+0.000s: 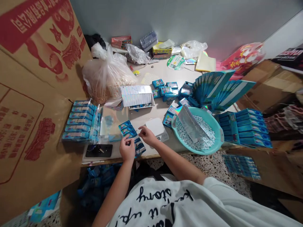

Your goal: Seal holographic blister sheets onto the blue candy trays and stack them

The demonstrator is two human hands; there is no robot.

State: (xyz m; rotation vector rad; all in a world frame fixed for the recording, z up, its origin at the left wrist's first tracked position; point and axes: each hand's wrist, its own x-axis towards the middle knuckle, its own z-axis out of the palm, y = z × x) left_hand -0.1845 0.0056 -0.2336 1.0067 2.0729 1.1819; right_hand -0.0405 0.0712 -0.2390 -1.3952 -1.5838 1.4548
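Note:
My left hand point(127, 148) is over a group of small blue boxes at the front edge of the table. Its fingers are curled together, and what they grip is hidden. Just beyond them lie blue boxes with round dark windows point(127, 128); more blue boxes point(139, 147) are beside the hand. To the right, my right hand point(148, 136) reaches in with its index finger stretched out and nothing visible in it. Its wrist is in front of a white digital scale point(155, 126). A turquoise basin point(221, 134) of small white tablets point(202, 135) stands right of the scale, a shiny clear scoop-like piece point(190, 121) lying in it.
A white box of upright cards point(138, 96) sits behind the hands. Loose blue boxes point(165, 90) and fanned blue cartons point(213, 86) lie farther back. Stacked blue packs stand left point(79, 121) and right point(251, 127). A black phone point(98, 150) lies front left, by a large cardboard box point(40, 94).

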